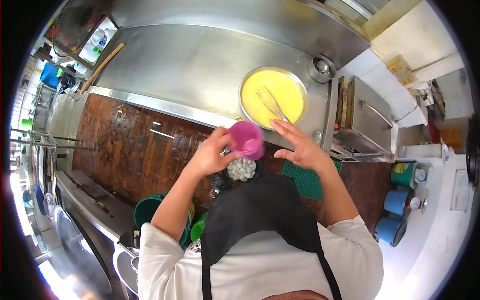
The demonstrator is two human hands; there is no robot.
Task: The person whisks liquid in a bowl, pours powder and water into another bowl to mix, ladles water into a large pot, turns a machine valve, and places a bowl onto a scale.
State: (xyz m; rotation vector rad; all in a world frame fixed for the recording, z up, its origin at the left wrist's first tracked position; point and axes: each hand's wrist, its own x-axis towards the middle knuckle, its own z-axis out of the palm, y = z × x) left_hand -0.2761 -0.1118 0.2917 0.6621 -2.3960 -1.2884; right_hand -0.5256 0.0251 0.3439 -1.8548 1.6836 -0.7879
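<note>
My left hand (212,151) is closed around a pink plastic cup (246,139), tilted so that I see into its mouth. Just below the cup, a dark bin (257,175) is filled with eggshells (241,170). My right hand (300,146) is held up with fingers spread, holding nothing, at the near edge of a wide metal bowl (306,102). Yellow liquid (255,87), like beaten egg, fills the bowl. A wire whisk (271,103) leans in it, its handle end by my right fingers.
The steel counter (185,60) carries a small round metal container (321,68) at the right and a wooden stick (102,67) at the left. Beyond stands a metal oven (370,117). Blue buckets (390,231) and a green mat (305,180) are on the floor.
</note>
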